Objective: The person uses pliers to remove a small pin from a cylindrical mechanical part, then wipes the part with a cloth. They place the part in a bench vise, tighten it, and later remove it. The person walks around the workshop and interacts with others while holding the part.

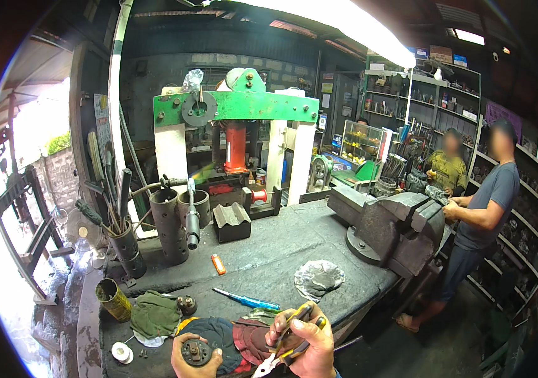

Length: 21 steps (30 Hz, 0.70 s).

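My left hand (pixel 181 361) is closed around a round, dark, cap-like part (pixel 197 353) with a metal stud on its face, low in the picture. To its right, my right hand (pixel 317 348) grips pliers (pixel 265 367) with yellow-and-black handles, their jaws pointing down and left. The pliers' jaws are apart from the round part. Beneath both hands lie dark blue and maroon cloths (pixel 251 340). A blue screwdriver (pixel 246 298) rests on the bench just beyond them. Left of my left hand are a white spool (pixel 121 353) and a green rag (pixel 157 313).
A large bench vise (pixel 395 230) stands at the bench's right. Metal tubes (pixel 169 227) holding tools, a V-block (pixel 232 222), an orange lighter (pixel 218 264) and a stained white cloth (pixel 319 280) sit on the bench. Behind rises a green press (pixel 237 107). Two people (pixel 486 208) stand at right.
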Each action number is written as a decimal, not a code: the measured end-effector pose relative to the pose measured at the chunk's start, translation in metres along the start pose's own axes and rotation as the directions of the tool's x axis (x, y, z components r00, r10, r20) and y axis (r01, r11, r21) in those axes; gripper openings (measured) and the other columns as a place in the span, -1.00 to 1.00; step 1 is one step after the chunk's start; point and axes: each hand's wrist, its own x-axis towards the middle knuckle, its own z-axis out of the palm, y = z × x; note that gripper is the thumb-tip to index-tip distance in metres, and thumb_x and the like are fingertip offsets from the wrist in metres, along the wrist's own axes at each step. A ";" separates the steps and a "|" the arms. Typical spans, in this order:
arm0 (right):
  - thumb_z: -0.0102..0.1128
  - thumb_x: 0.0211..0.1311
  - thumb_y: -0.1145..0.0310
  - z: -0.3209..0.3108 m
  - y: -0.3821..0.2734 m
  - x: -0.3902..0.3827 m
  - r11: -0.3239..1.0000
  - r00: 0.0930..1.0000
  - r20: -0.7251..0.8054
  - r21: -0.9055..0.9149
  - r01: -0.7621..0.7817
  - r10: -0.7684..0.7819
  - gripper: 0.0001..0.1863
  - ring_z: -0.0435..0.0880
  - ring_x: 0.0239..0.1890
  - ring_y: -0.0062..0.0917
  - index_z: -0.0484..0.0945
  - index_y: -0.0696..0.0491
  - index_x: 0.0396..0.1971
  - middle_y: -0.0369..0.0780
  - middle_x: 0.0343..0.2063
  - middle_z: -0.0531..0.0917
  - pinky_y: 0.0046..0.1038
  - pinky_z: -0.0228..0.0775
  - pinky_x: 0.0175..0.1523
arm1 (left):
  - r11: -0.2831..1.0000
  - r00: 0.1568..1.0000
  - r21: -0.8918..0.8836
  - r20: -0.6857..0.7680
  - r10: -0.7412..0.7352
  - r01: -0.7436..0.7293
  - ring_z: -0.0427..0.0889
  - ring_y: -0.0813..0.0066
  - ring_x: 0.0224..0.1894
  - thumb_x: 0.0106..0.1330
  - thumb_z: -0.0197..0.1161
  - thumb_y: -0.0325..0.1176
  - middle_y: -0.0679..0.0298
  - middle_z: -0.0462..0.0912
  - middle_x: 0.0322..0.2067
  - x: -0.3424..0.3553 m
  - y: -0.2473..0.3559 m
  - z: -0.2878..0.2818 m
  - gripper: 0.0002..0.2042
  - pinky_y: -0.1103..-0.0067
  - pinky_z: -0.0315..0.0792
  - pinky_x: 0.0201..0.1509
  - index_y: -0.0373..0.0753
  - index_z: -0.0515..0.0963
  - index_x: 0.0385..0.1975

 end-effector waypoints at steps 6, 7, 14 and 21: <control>0.29 0.30 0.45 0.003 0.001 0.001 1.000 1.000 -0.005 0.017 0.005 -0.005 -0.84 0.70 -0.35 -0.33 0.50 0.07 -0.20 -0.11 -0.35 0.64 -0.30 0.64 -0.27 | 0.996 0.994 0.006 0.065 -0.086 0.086 0.62 0.45 -0.15 0.01 0.58 -0.57 0.26 0.65 -0.20 0.004 0.004 0.001 -0.59 0.51 0.52 0.03 -0.27 0.60 -0.12; 0.29 0.30 0.45 0.002 0.001 0.001 1.000 1.000 -0.001 0.014 0.007 -0.007 -0.84 0.70 -0.35 -0.33 0.50 0.08 -0.20 -0.11 -0.35 0.64 -0.30 0.64 -0.27 | 0.997 0.994 0.005 0.067 -0.083 0.083 0.62 0.46 -0.16 0.01 0.58 -0.57 0.26 0.65 -0.21 0.004 0.004 0.000 -0.59 0.51 0.52 0.02 -0.27 0.60 -0.12; 0.28 0.30 0.47 0.003 0.006 0.001 0.998 0.998 0.039 0.034 0.052 -0.053 -0.85 0.70 -0.35 -0.29 0.50 0.11 -0.21 -0.09 -0.34 0.64 -0.27 0.66 -0.23 | 0.971 0.987 -0.184 0.076 -0.141 0.153 0.63 0.47 -0.15 -0.01 0.57 -0.59 0.29 0.67 -0.19 0.008 0.004 -0.007 -0.61 0.53 0.52 0.03 -0.30 0.61 -0.15; 0.21 0.36 0.42 0.007 -0.004 0.004 0.994 0.990 0.111 -0.057 0.092 -0.086 -0.86 0.72 -0.32 -0.23 0.50 0.15 -0.19 -0.08 -0.32 0.64 -0.21 0.70 -0.16 | 0.973 0.975 -0.145 0.159 -0.157 0.180 0.63 0.50 -0.14 -0.03 0.57 -0.54 0.27 0.66 -0.13 0.012 0.003 -0.006 -0.59 0.53 0.52 0.05 -0.30 0.60 -0.13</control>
